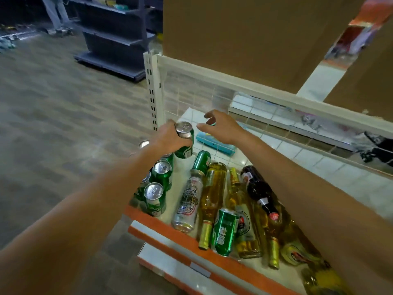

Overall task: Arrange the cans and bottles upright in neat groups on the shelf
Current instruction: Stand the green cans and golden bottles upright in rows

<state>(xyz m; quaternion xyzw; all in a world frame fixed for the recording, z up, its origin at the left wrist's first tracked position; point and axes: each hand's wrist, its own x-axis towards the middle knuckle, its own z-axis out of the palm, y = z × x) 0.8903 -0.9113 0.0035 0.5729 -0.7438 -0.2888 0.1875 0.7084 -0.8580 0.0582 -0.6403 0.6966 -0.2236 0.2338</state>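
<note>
- My left hand (170, 137) grips a green can (184, 145) from its left side, fingers wrapped round its upper half. The can sits roughly upright at the far left of the shelf (340, 177) (I cannot tell whether its base touches the board).
- My right hand (223, 128) hovers just right of that can, fingers loosely spread and holding nothing.
- Nearer, along the shelf's left edge, the upright cans (158, 184) stand in a tight cluster with their silver tops showing.
- Right of the cluster the others lie on their sides: a far green can (202, 161), a silver can (187, 204) just near it, and a near green can (224, 231) by the orange lip (170, 228).
- Yellow bottles (213, 199) lie among them, necks toward the near edge. A dark bottle (258, 188) lies to their right, beside my right forearm.
- A teal pack (214, 143) lies flat at the far side, in front of the wire mesh (212, 96).
</note>
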